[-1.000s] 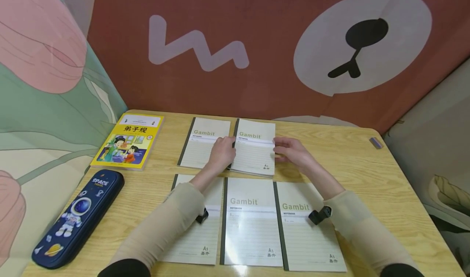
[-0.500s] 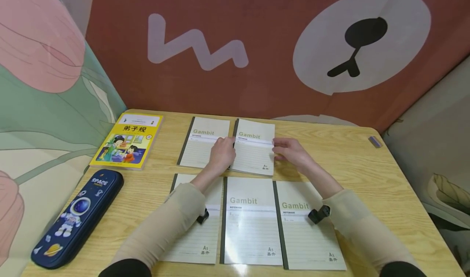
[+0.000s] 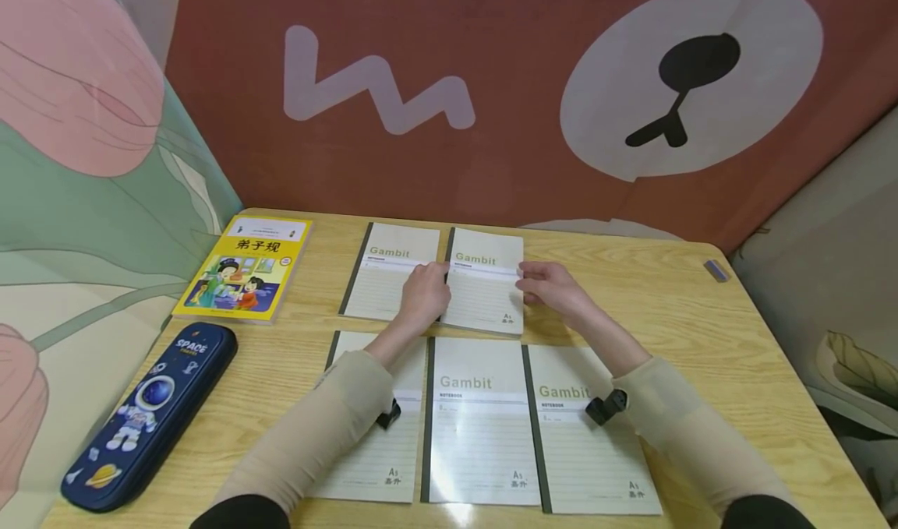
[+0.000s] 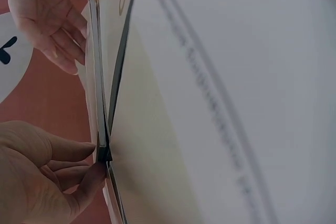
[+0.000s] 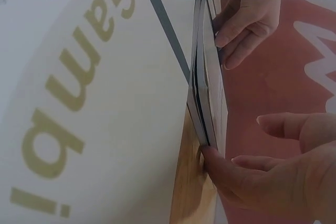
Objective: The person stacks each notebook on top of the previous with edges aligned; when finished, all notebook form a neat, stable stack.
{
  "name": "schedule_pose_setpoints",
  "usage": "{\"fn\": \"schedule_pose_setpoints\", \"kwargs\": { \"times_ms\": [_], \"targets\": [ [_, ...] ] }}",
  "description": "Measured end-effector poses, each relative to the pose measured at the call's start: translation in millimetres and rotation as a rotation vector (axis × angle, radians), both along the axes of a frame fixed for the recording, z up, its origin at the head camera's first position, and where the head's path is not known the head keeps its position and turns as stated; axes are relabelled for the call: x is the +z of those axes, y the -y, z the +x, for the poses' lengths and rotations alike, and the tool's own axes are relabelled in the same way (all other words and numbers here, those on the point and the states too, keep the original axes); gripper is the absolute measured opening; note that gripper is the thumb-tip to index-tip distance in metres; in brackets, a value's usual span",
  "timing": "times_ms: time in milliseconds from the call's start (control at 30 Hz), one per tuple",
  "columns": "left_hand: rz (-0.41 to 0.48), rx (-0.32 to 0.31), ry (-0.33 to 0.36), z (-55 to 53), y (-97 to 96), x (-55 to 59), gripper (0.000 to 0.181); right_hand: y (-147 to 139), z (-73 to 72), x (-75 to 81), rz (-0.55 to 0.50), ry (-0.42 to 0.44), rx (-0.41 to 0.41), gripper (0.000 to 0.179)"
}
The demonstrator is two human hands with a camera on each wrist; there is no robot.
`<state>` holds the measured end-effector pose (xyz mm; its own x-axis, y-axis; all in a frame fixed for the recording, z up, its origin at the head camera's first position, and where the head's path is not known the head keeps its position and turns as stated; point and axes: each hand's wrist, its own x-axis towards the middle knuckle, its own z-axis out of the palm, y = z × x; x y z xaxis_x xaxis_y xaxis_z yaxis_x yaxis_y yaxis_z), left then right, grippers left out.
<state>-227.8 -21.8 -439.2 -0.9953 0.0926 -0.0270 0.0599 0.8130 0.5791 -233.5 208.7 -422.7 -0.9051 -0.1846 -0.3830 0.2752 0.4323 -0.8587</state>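
Note:
Two stacked white Gambit notebooks (image 3: 484, 295) lie right of centre in the back row, and the right wrist view shows their layered edges. At their dark spine, my left hand (image 3: 425, 294) pinches the edge between thumb and finger, as the left wrist view shows. On the opposite edge, my right hand (image 5: 294, 166) touches with its thumb; its index finger stands out straight, off the cover. Left of the stack is another Gambit notebook (image 3: 379, 287), partly behind my left hand. Nearer me lie three more in a row: left notebook (image 3: 382, 459), middle notebook (image 3: 480, 443), right notebook (image 3: 589, 459).
A yellow children's book (image 3: 245, 268) lies at the back left of the wooden table (image 3: 666, 303). Below it is a navy pencil case (image 3: 150, 416) with an astronaut. A small eraser (image 3: 717, 271) sits near the right edge. A brown printed wall (image 3: 505, 163) stands behind.
My right hand has shifted slightly left, and the stack's right edge has moved left with it. The two notebooks look more evenly lined up. My left hand stays at the spine.

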Motion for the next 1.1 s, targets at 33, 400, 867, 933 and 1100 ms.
{"fn": "schedule_pose_setpoints", "kwargs": {
  "times_ms": [33,400,867,933,1100],
  "targets": [
    [0.007,0.002,0.005,0.2,-0.2,0.1,0.048,0.1,-0.2,0.0,0.003,0.002,-0.002,0.064],
    [0.049,-0.006,-0.002,2.1,1.7,0.4,0.049,-0.1,-2.0,2.9,-0.008,0.015,-0.006,0.065],
    [0.049,0.011,-0.024,3.4,-0.3,-1.2,0.050,1.6,-2.3,2.8,0.002,-0.006,-0.007,0.065],
    [0.054,0.013,-0.023,3.7,-0.5,-1.3,0.050,1.9,-2.2,2.8,-0.002,-0.009,-0.006,0.065],
    [0.068,0.028,-0.017,3.9,-0.4,-1.2,0.053,2.4,-3.2,2.4,-0.013,-0.009,-0.004,0.065]
  ]
}}
